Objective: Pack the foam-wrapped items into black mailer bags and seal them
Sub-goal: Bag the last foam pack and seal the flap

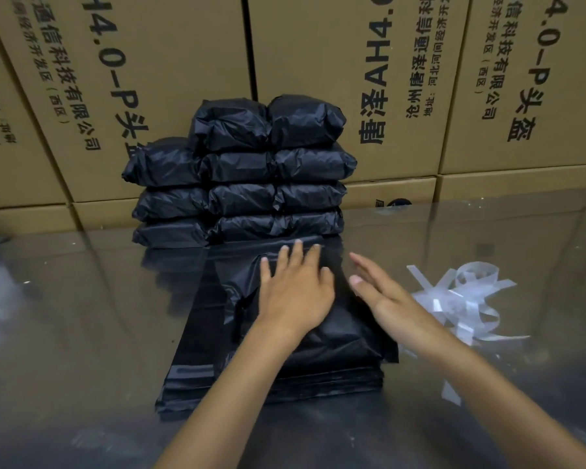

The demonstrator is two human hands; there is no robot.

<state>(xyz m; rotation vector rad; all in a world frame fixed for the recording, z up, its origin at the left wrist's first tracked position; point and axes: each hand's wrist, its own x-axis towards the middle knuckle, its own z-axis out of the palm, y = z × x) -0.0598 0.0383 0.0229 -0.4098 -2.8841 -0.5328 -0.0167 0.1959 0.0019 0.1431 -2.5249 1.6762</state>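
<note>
Stacked cartons back a glossy counter where the left hand presses flat-fingered on a black mailer bag, right hand open beside it.

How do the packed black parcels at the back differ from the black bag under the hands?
The packed parcels are plump, folded shut and stacked in tiers against the cartons; the bag under the hands lies mostly flat on a pile of empty mailers. No hand touches the parcels; the left hand presses the bag. Both are crinkled black plastic.
</note>
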